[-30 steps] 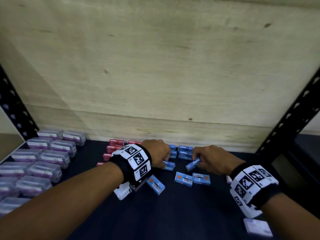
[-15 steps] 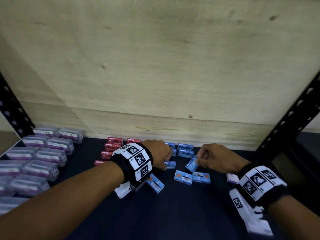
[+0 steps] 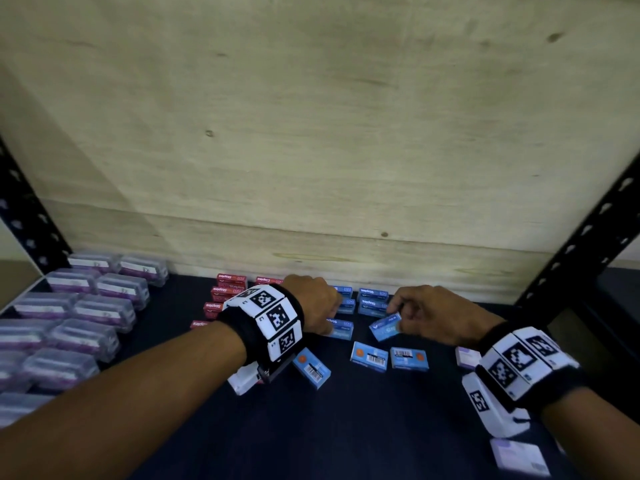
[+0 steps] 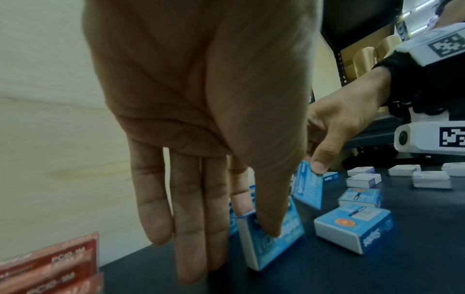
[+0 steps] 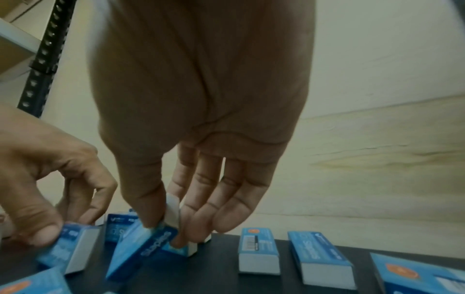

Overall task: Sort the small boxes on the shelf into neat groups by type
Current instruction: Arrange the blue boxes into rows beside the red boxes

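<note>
Small blue staples boxes lie on the dark shelf. My left hand pinches one blue box between thumb and index finger, and this blue box stands tilted on the shelf. My right hand pinches a second blue box by its end, lifted at an angle. In the right wrist view this second blue box sits between thumb and fingertips. Behind both hands sits a neat blue group. To the left of it are the red boxes.
Three loose blue boxes lie nearer me. Clear cases with purple labels fill the left side. White and lilac boxes lie at the right. A wooden back board and black posts bound the shelf.
Both hands stay almost where they were. The right hand has turned its blue box a little between its fingers.
</note>
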### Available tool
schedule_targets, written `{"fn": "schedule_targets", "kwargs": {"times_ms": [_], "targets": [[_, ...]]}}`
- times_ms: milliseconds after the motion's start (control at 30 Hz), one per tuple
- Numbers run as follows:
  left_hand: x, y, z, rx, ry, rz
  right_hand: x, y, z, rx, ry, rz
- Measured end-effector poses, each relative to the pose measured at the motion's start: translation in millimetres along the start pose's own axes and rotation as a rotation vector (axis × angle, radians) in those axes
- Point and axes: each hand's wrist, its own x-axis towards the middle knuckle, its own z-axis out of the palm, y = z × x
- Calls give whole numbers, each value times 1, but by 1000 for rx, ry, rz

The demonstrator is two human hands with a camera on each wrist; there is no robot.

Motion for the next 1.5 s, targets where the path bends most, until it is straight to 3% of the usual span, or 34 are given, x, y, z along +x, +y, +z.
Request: {"fn": "schedule_targets", "kwargs": {"times_ms": [533, 1067, 1167, 1333, 1500], "targets": [[8, 6, 2, 59, 26, -5, 11, -4, 15, -271, 86, 48], [-5, 4, -2, 106, 15, -57, 4, -11, 11, -320, 160, -21], [-16, 4, -4, 109, 11, -50, -3, -15, 9, -289, 81, -32], [-30, 4, -1, 13, -114, 46, -12, -23, 22, -239, -70, -61], [-39, 4, 5, -8, -223, 85, -18, -30, 33, -250, -113, -31]]}}
